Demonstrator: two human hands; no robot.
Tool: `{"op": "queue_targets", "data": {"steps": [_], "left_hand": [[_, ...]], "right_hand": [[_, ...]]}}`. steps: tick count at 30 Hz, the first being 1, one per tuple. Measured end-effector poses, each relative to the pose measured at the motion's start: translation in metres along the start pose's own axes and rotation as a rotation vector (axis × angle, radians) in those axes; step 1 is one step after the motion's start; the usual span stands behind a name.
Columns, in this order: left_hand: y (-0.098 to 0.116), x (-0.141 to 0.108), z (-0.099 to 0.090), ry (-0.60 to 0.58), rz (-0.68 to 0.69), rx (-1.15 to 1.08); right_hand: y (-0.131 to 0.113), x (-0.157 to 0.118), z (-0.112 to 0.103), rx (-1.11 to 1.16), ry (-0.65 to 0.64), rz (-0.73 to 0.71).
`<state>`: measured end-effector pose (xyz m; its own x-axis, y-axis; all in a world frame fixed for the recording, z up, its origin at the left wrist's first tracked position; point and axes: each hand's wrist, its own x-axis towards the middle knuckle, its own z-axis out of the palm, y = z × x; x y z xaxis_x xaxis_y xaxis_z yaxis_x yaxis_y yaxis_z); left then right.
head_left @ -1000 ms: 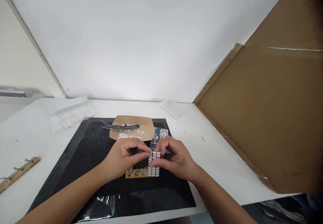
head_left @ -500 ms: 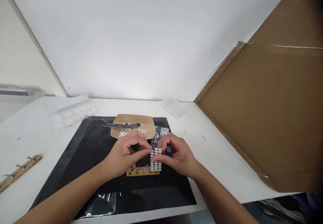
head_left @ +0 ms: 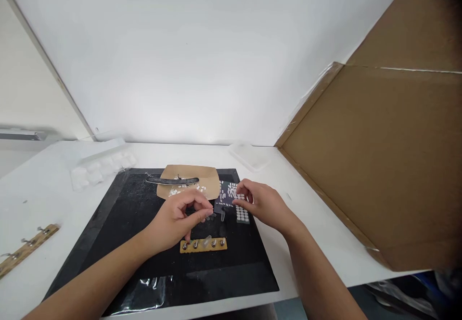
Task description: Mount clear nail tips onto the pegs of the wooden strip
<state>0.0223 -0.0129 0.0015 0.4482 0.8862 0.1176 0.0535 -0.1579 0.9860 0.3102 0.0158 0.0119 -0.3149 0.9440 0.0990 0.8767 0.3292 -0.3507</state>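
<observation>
My left hand (head_left: 186, 212) hovers over the black mat, thumb and forefinger pinched together. Whatever sits between those fingertips is too small to make out. At the mat's right side is my right hand (head_left: 262, 205), its thumb and forefinger apart, just over a sheet of small white oval stickers (head_left: 242, 214). Part of that sheet is hidden by the fingers. Below my left hand lies a small wooden strip (head_left: 205, 245) with several metal pegs and a clear piece across it. A dark card with white pieces (head_left: 226, 194) lies beside my right fingertips.
Behind the hands, a tan tray (head_left: 212, 178) bears white bits and a dark curved strip (head_left: 173, 181). Clear plastic packs (head_left: 103, 166) stand back left, and a clear lid (head_left: 249, 155) back right. Another pegged wooden strip (head_left: 31, 248) is far left. Cardboard (head_left: 378, 166) walls the right side.
My hands have moved apart. The right one has carried the sticker sheet right and back to the mat's edge, and its fingers have parted. My left hand stays pinched, nearly in place.
</observation>
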Motion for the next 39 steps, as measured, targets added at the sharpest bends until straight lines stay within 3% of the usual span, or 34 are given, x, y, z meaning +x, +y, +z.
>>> {"op": "queue_targets", "data": {"steps": [4,8,10,14,20,29,39], "left_hand": [[0.000,0.000,0.000,-0.008,-0.027,-0.032],[0.001,0.002,0.000,-0.003,-0.051,-0.072],[0.001,0.003,0.000,0.008,-0.052,-0.086],[0.001,0.002,0.002,0.028,-0.047,-0.116],[0.000,0.002,0.004,0.039,-0.056,-0.147],[0.003,0.000,0.006,0.031,-0.028,-0.142],[-0.003,0.001,0.007,0.081,0.032,-0.100]], "right_hand": [[0.016,0.000,0.004,-0.083,-0.014,0.050],[0.009,0.000,0.004,-0.078,0.189,0.014],[-0.003,0.000,0.005,0.052,0.268,-0.064],[-0.034,-0.003,0.013,0.567,0.217,-0.229],[-0.062,-0.011,0.032,0.893,0.185,-0.229],[-0.068,-0.012,0.038,0.952,0.220,-0.220],[-0.071,-0.012,0.037,0.808,0.220,-0.263]]}}
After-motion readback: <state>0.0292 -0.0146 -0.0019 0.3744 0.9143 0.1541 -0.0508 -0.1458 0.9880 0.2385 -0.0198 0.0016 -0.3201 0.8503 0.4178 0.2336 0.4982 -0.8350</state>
